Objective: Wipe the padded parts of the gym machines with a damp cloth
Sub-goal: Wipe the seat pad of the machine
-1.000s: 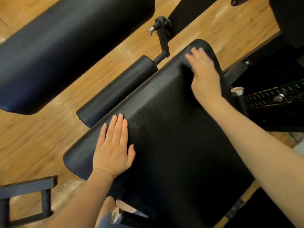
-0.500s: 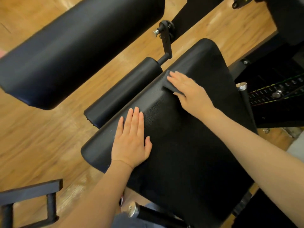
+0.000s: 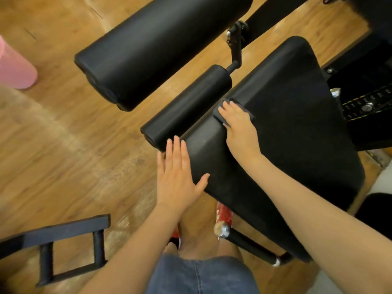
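A wide black padded seat (image 3: 297,128) of a gym machine fills the right half of the view. My right hand (image 3: 239,128) presses a dark cloth (image 3: 247,109) flat onto the pad's left edge, fingers straight over it. My left hand (image 3: 178,177) lies flat with fingers together on the pad's near-left corner, partly hanging over the edge. A small black roller pad (image 3: 186,109) sits just left of the seat. A larger black cushion (image 3: 161,47) lies above it.
Wooden floor (image 3: 63,145) spreads to the left. A black metal handle frame (image 3: 70,249) sits at the lower left. A pink object (image 3: 14,66) shows at the left edge. A black bar with chrome ends (image 3: 248,242) runs under the seat. The weight stack (image 3: 369,105) stands at right.
My right hand has slid the cloth from the pad's far corner down along its left edge toward me. My left hand has shifted to the pad's near-left corner. The view has swung left.
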`<state>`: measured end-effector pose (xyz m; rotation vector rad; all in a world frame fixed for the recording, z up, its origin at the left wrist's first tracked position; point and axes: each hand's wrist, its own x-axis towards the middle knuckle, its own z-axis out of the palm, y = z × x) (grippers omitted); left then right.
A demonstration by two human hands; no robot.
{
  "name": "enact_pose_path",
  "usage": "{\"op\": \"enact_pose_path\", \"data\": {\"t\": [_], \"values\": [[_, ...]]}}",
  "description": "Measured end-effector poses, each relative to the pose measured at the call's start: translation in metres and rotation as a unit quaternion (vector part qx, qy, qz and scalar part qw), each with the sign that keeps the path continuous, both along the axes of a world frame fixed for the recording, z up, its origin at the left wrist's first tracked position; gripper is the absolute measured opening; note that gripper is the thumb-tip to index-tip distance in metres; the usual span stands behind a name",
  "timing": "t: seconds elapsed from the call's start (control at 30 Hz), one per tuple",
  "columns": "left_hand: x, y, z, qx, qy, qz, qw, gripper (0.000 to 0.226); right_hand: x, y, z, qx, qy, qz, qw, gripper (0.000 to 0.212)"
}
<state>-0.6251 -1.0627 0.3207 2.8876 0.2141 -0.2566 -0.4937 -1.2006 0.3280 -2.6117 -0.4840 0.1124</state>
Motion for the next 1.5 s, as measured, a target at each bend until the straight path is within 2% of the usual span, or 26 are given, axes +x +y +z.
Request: {"op": "enact_pose_path", "data": {"t": [0.17, 0.23, 0.3, 0.37, 0.43, 0.5, 0.57, 0.7, 0.87, 0.97, 1.1, 1.23, 1.4, 1.43, 1.5], "values": [[-0.025, 0.027, -0.001, -0.044, 0.071, 0.007, 0.996, 0.106, -0.083, 0.039, -0.008, 0.016, -0.010, 0.091, 0.996, 0.052], [-0.029, 0.031, 0.001, -0.032, 0.088, -0.007, 0.996, 0.107, -0.111, 0.038, -0.006, 0.016, 0.023, 0.125, 0.992, 0.055], [-0.031, 0.036, 0.002, -0.031, 0.105, -0.024, 0.994, 0.108, -0.122, 0.025, -0.003, 0.043, 0.052, 0.148, 0.987, 0.049], [-0.032, 0.041, 0.004, -0.029, 0.103, -0.048, 0.993, 0.108, -0.120, 0.015, 0.004, 0.082, 0.054, 0.118, 0.988, 0.043], [-0.031, 0.043, 0.004, -0.021, 0.094, -0.065, 0.993, 0.107, -0.105, 0.014, 0.012, 0.109, 0.018, 0.061, 0.992, 0.041], [-0.031, 0.044, 0.003, -0.020, 0.096, -0.069, 0.993, 0.106, -0.078, 0.027, 0.020, 0.101, -0.006, -0.004, 0.995, 0.041], [-0.032, 0.043, 0.000, -0.033, 0.094, -0.066, 0.993, 0.106, -0.050, 0.050, 0.022, 0.062, 0.009, -0.029, 0.998, 0.040], [-0.035, 0.052, -0.004, -0.099, 0.071, -0.043, 0.992, 0.106, -0.063, 0.081, 0.006, 0.004, 0.015, 0.079, 0.997, 0.034], [-0.027, 0.059, 0.002, -0.102, 0.069, -0.085, 0.989, 0.104, -0.126, 0.016, -0.013, 0.010, 0.017, 0.115, 0.993, 0.058], [-0.021, 0.053, 0.001, -0.103, 0.059, -0.120, 0.986, 0.100, -0.142, -0.027, -0.013, -0.026, 0.026, 0.066, 0.997, 0.063], [-0.025, 0.047, -0.013, -0.101, -0.011, -0.136, 0.986, 0.087, -0.129, -0.010, -0.004, 0.059, -0.001, -0.109, 0.992, 0.051], [-0.025, 0.045, -0.017, -0.080, -0.034, -0.129, 0.988, 0.077, -0.103, 0.031, -0.015, 0.045, -0.031, -0.085, 0.995, 0.049], [-0.022, 0.038, -0.009, -0.049, -0.028, -0.127, 0.990, 0.074, -0.132, -0.006, -0.023, 0.045, -0.017, -0.066, 0.997, 0.050], [-0.019, 0.033, -0.007, -0.045, -0.032, -0.129, 0.990, 0.074, -0.133, -0.017, -0.020, 0.049, -0.018, -0.083, 0.995, 0.046], [-0.009, 0.020, -0.005, -0.028, -0.047, -0.144, 0.988, 0.071, -0.121, -0.032, -0.015, 0.085, -0.015, -0.175, 0.981, 0.042]]}}
